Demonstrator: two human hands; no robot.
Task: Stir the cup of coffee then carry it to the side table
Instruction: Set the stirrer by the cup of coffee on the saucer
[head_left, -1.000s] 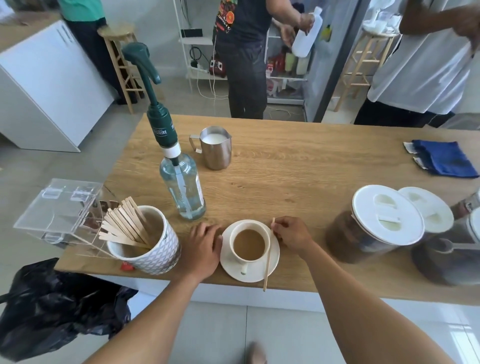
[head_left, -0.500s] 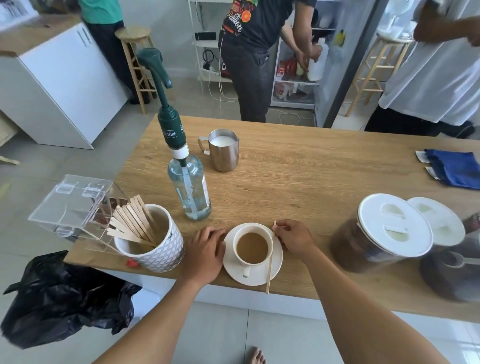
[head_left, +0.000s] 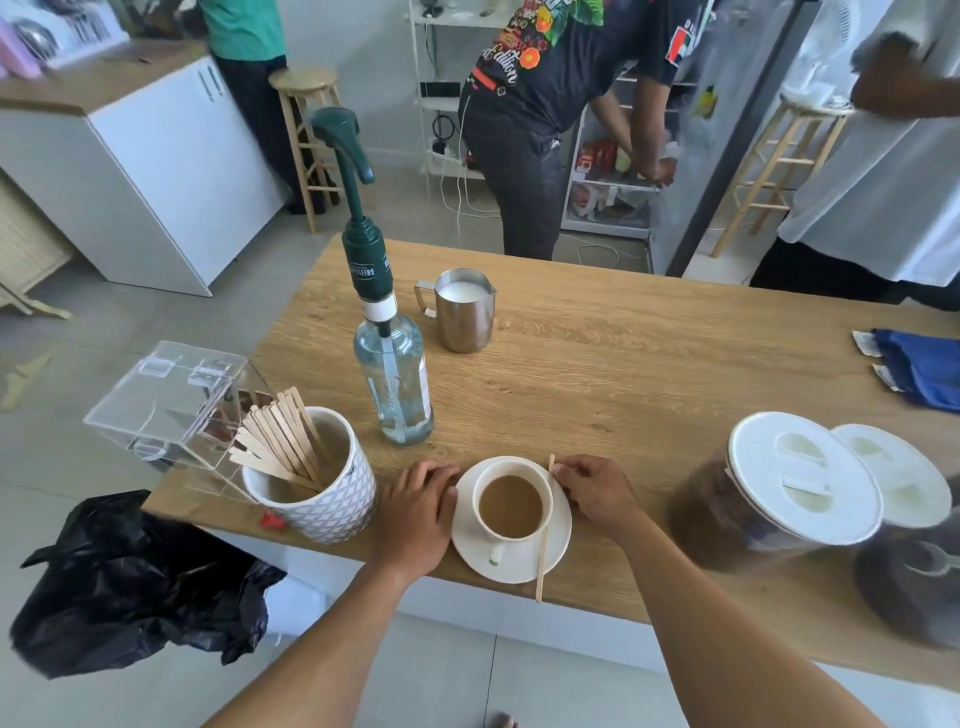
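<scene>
White cup of coffee sits on a white saucer at the near edge of the wooden bench, handle pointing toward the camera. Wooden stir stick lies across the saucer's right side, just beside the cup, near end overhanging the bench edge. Left hand rests palm down on the bench touching the saucer's left rim, fingers loosely spread, holding nothing. Right hand at the saucer's right rim, fingers pinched on the stick's far end. Left of the left hand, a patterned white mug full of wooden stir sticks, leaning left. Behind that, a clear acrylic box at the bench corner. Black plastic bag on the floor below, near left. Right side: two jars with white lids, blurred, dark contents. Behind the cup, a clear bottle with a green pump, upright. Farther back, a steel pitcher with milk. Blue cloth at the far right edge. Beyond the bench: a person in a dark printed shirt bent toward an open fridge, wooden stools and a white cabinet.
</scene>
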